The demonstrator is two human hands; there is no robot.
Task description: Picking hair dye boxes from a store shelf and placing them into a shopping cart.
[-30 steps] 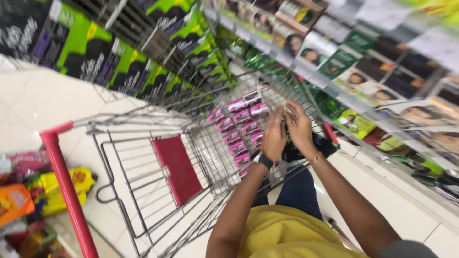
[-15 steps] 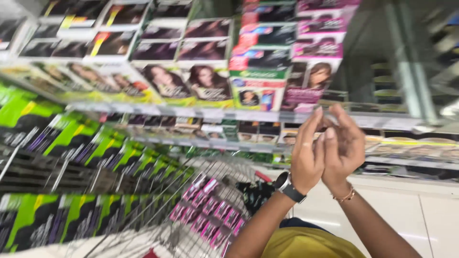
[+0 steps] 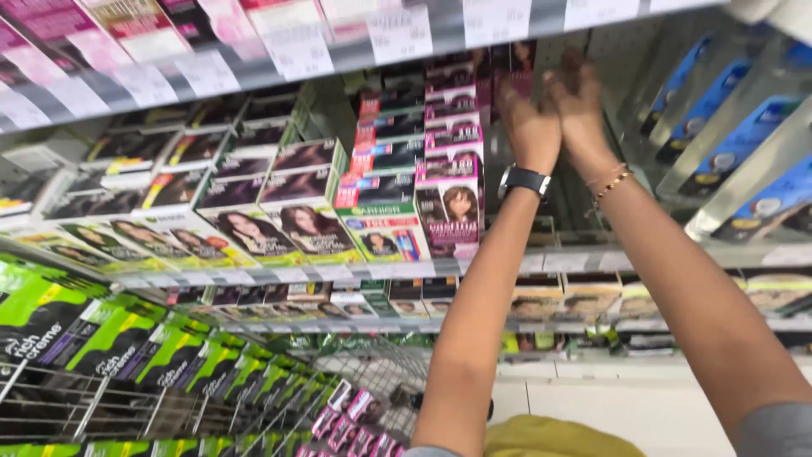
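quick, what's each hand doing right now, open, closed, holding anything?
Left hand: raised to the shelf gap beside the maroon boxes; grip cannot be told.
Right hand: raised alongside it; blurred, cannot be told.

Store shelving [image 3: 541, 262] is filling the whole view, its tiers running at a slant across the frame. Pale price strips [image 3: 279, 51] are lining the top shelf edge. Rows of boxed hair colour [image 3: 296, 220] are standing packed side by side, green packs [image 3: 101, 338] crowding the lower left. A wire cart [image 3: 372, 381] is showing at the bottom, over pale floor tiles [image 3: 592, 406]. Even, bright light is falling throughout.
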